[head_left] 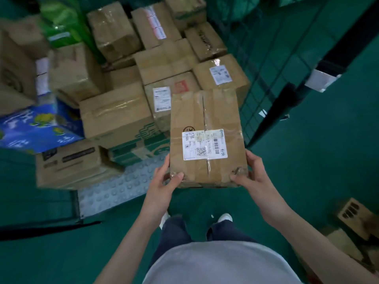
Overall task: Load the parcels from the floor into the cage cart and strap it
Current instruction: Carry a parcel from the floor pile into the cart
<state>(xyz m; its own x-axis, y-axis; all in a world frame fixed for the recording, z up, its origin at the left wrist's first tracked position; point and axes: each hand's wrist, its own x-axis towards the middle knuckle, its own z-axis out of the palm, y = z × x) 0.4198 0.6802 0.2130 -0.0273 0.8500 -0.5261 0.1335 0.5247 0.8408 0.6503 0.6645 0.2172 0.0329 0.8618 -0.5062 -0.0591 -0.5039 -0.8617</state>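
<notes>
With the left hand (164, 181) and right hand (249, 173) each in a curled grip on the taped parcel's (207, 119) near corners, keep it level and set it, probably, on the stacked boxes (114, 113) just ahead inside the cage cart (272, 64).

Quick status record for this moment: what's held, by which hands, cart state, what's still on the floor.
held item: taped cardboard parcel with a white shipping label
left hand: grips the near left corner
right hand: grips the near right corner
cart: cage cart with green mesh side, already stacked with boxes
cart floor: studded metal plate partly bare
floor remaining: brown boxes at lower right
</notes>
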